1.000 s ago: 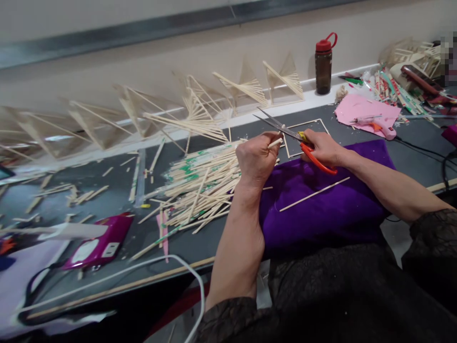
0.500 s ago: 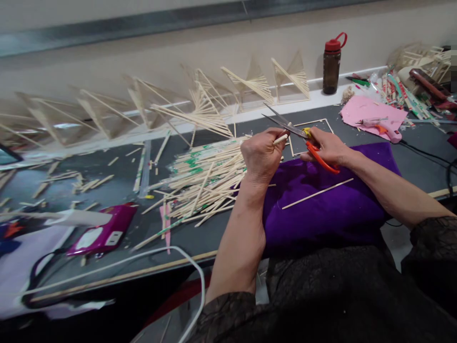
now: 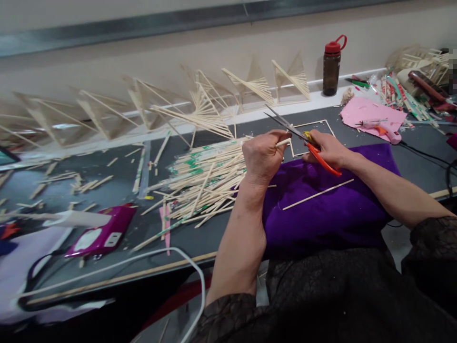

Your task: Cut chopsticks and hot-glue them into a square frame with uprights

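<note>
My left hand (image 3: 264, 155) is closed on a short wooden stick (image 3: 283, 142) whose end pokes out past the thumb. In my right hand (image 3: 326, 150) are the scissors (image 3: 323, 161), with red-orange and yellow handles; their blades point up and left, slightly apart, beside the stick's end. Below both hands a purple cloth (image 3: 321, 224) carries one thin stick (image 3: 317, 194). Behind the right hand lies a square frame of sticks (image 3: 330, 127). A big pile of loose and wrapped sticks (image 3: 210, 186) spreads left of my left hand.
Twisted stick structures (image 3: 250, 85) stand along the wall. A dark bottle (image 3: 331, 71) with a red lid is at the back. On the right, a glue gun (image 3: 387, 133) rests on pink paper (image 3: 371, 113). A magenta case (image 3: 116, 233) and a white cable (image 3: 143, 257) are at left.
The scissors have shifted slightly right and down, and their blades look a little closer together. My hands have barely moved.
</note>
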`<state>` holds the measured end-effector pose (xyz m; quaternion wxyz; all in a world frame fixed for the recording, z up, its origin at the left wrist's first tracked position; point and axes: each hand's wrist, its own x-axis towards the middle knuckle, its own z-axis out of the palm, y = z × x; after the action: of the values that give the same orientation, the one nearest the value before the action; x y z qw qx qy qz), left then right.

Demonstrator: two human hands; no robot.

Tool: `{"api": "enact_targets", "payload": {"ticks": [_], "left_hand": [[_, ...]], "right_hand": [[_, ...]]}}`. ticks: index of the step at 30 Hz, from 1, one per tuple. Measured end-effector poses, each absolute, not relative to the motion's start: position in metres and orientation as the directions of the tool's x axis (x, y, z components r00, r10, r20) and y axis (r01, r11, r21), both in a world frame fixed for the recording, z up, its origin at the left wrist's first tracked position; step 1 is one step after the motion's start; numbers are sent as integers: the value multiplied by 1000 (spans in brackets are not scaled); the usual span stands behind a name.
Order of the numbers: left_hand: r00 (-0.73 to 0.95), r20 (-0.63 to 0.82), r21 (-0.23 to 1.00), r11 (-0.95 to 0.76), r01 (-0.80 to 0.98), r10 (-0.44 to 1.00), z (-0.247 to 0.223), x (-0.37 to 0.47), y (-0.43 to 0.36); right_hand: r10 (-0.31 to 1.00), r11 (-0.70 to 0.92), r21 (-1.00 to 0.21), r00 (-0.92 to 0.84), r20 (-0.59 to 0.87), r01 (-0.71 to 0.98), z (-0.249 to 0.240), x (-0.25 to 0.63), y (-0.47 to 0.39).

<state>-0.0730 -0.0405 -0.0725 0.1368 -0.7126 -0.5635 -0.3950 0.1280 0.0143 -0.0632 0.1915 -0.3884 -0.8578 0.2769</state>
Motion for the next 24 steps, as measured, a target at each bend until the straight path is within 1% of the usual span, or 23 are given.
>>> {"api": "enact_targets", "payload": {"ticks": [7,12,15,24], "left_hand": [[-12,728,240,-239,941,685,-78,-73,-36],[-104,739,318,-209,925,665,-77,-71,-36],[-121,727,345,-207,915,676,-77,-70,-37],[-125,745,306,-168,937,656,-79,-69,-36]], "right_hand": [[788,522,-638,-606,106,567,-60,126,11],[796,512,-635,-597,99,578,-57,124,10],[795,523,-616,-599,101,589,-58,124,11],[794,524,-608,-600,97,596,-63,124,13]]}}
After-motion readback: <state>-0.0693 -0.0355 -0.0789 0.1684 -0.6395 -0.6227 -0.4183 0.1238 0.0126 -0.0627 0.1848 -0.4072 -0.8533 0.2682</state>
